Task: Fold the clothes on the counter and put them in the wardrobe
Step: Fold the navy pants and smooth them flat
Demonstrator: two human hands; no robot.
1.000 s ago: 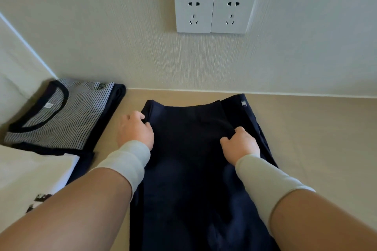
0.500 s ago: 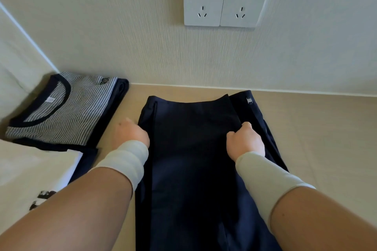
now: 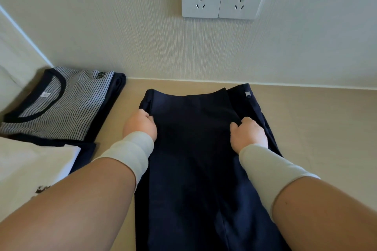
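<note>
The 2 hands are gripping the navy trousers (image 3: 193,149) on the counter (image 3: 316,128): left hand (image 3: 140,124) pinching the left edge, right hand (image 3: 247,133) the right (long axis running near-to-far, waistband far).

Cut off by the bottom edge: the lower length of the dark navy folded trousers (image 3: 193,169), and both bare forearms. Tucked out of sight in the navy cloth: the fingertips of the left hand (image 3: 140,124) and right hand (image 3: 247,133). Too small to read: the emblem on the folded grey-and-white striped shirt (image 3: 61,104); clipped by the left edge: the white printed garment (image 3: 30,169).
</note>
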